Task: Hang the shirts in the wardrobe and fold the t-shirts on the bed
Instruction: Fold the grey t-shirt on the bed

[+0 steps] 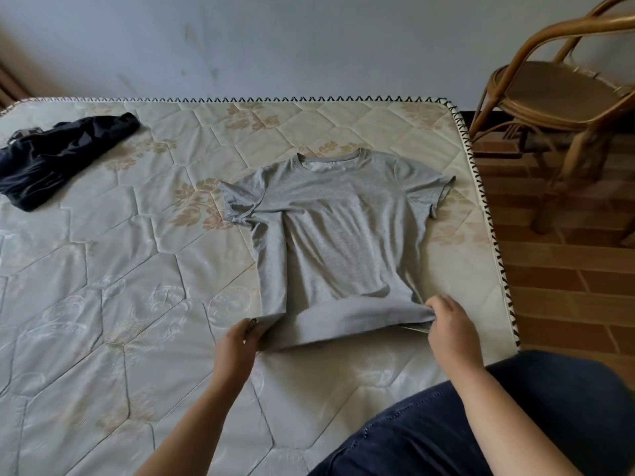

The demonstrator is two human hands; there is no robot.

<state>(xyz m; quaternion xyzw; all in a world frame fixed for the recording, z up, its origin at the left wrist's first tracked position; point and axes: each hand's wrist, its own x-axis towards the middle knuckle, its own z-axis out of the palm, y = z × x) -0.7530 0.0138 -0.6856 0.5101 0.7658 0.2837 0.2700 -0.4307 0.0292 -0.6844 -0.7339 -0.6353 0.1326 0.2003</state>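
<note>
The gray t-shirt (330, 228) lies flat on the bed (103, 269), neck far from the person, near the bed's right edge. It looks soft, thin and light, so it will flop and wrinkle if held by one spot. The bottom corners are the best places to hold. The left hand (240, 341) pinches the bottom left corner with curled fingers. The right hand (450, 328) pinches the bottom right corner the same way. A dark cloth (58, 156) lies bunched up far away on the left. A wooden chair (556, 94) stands on the floor beside the bed. Nothing lies on the shirt.
</note>
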